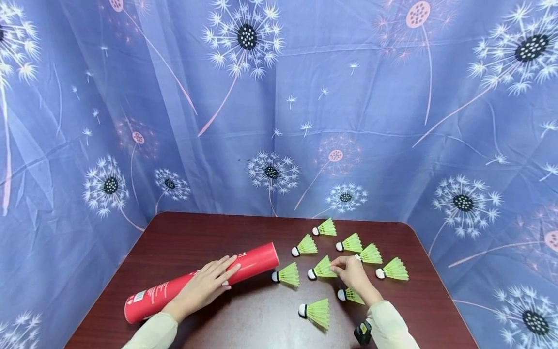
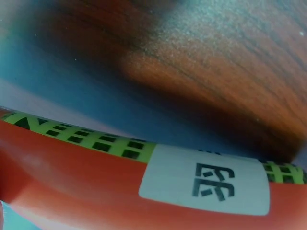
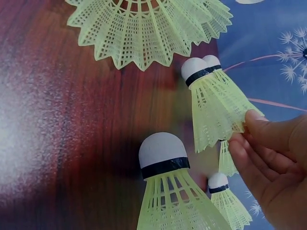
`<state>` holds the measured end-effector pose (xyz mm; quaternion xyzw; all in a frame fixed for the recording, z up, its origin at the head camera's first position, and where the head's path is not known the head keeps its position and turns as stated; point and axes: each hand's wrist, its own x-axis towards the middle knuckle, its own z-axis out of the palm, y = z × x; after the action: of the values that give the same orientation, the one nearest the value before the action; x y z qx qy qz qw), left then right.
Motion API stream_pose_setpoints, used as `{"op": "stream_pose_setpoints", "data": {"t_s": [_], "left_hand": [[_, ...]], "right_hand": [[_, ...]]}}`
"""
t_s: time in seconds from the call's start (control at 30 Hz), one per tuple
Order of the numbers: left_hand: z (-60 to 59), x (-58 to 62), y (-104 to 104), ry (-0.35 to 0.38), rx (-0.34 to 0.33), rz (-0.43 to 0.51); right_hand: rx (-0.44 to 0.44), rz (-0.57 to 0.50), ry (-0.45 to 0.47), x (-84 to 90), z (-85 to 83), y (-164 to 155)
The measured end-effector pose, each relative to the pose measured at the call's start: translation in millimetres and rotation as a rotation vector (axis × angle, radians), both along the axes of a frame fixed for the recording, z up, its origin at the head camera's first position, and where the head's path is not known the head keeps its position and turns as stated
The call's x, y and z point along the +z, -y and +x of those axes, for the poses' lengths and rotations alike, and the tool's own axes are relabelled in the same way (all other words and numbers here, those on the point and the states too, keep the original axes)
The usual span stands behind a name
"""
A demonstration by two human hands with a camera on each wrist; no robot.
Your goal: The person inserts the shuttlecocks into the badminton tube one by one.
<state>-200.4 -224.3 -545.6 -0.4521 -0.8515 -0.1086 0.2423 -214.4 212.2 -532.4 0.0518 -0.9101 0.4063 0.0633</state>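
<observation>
Two hands | left flat on red tube | right fingers pinch shuttlecock (skirt edge)

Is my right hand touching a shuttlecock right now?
Touching. The right wrist view shows the right hand fingertips pinching the shuttlecock by its skirt's edge.

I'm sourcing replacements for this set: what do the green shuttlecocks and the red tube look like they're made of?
Shuttlecocks: the skirts look like moulded nylon or plastic, a matte yellow-green open mesh rather than feathers; the white caps with a black band could be foam or cork, which can't be told. Red tube: probably smooth coated cardboard or plastic with printed text and a white sticker; its slight sheen leaves it open.
</observation>
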Motion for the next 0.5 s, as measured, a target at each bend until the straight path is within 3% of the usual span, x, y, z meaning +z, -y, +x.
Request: {"op": "stream_pose_setpoints", "data": {"t_s": [0.5], "left_hand": [[-0.3,1.0,-2,0.028,0.008,-0.013]], "right_hand": [[-0.015,-0.045,-0.033,13.7,-4.0,1]]}}
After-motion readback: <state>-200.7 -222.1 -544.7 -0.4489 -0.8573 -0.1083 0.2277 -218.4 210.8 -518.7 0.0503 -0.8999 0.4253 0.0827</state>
